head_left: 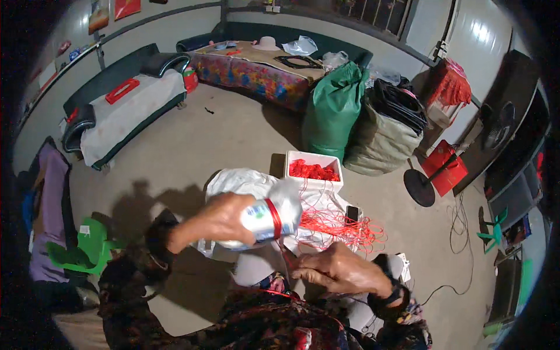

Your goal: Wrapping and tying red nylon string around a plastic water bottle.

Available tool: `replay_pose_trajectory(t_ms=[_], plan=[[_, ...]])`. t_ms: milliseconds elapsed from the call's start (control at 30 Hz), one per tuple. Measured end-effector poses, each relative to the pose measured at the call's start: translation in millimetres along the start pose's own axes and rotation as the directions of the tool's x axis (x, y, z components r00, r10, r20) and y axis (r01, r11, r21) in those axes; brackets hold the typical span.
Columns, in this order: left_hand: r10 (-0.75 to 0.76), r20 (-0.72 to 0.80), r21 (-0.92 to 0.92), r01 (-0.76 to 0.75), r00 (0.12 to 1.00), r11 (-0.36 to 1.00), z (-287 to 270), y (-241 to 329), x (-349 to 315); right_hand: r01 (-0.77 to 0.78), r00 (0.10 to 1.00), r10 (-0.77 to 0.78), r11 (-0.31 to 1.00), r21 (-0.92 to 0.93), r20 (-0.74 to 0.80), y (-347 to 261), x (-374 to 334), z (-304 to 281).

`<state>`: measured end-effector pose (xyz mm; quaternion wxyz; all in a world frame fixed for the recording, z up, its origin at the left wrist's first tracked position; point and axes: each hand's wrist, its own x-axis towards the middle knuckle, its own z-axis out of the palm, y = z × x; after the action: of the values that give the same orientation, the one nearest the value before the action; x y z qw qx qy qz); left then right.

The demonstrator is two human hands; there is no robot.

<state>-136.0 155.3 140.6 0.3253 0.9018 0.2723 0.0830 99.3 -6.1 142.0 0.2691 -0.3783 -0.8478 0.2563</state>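
Observation:
My left hand is closed around a white, plastic-wrapped package, blurred by motion, with blue and green print. A red band circles the package near its clear, crumpled end. Lower and to the right, my right hand has its fingers drawn together in a pinch. A reddish strand shows by its fingertips, but I cannot make out what they hold. Just beyond my hands, a loose tangle of red cord lies on a white sack. A dark phone rests beside the cord.
A white foam box of red cord stands beyond the sack. Behind it are a tall green bag and a stuffed pale sack. A green plastic chair is at left; a standing fan and cables lie right.

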Motion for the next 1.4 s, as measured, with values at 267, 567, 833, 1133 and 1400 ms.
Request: replay_pose_trajectory(t_ms=[267, 567, 833, 1133, 1400], plan=[[0.337, 0.176, -0.147, -0.313, 0.925, 0.938, 4.8, 64.2, -19.9, -0.199, 0.971, 0.239, 0.815, 0.544, -0.002, 56.6, -0.1, -13.4], [0.069, 0.063, -0.073, -0.064, 0.996, 0.995, -1.7, 8.3, 2.5, -0.054, 0.999, 0.054, 0.995, 0.087, -0.003, -15.2, -4.5, -19.0], [0.453, 0.086, -0.258, -0.42, 0.887, 0.87, 13.2, 68.4, -13.1, -0.147, 0.976, 0.189, 0.939, 0.312, -0.109, 47.6, 9.9, -25.0], [-0.031, 0.035, 0.14, 0.025, 0.999, 0.99, 21.5, -0.7, 13.8, -0.06, 0.994, 0.049, 0.993, 0.105, 0.102, -9.5, -1.8, -12.7], [0.364, 0.122, -0.155, -0.344, 0.923, 0.926, 6.8, 74.1, -10.6, -0.378, 0.789, 0.597, 0.659, 0.65, -0.146, 78.8, -20.0, 16.2]])
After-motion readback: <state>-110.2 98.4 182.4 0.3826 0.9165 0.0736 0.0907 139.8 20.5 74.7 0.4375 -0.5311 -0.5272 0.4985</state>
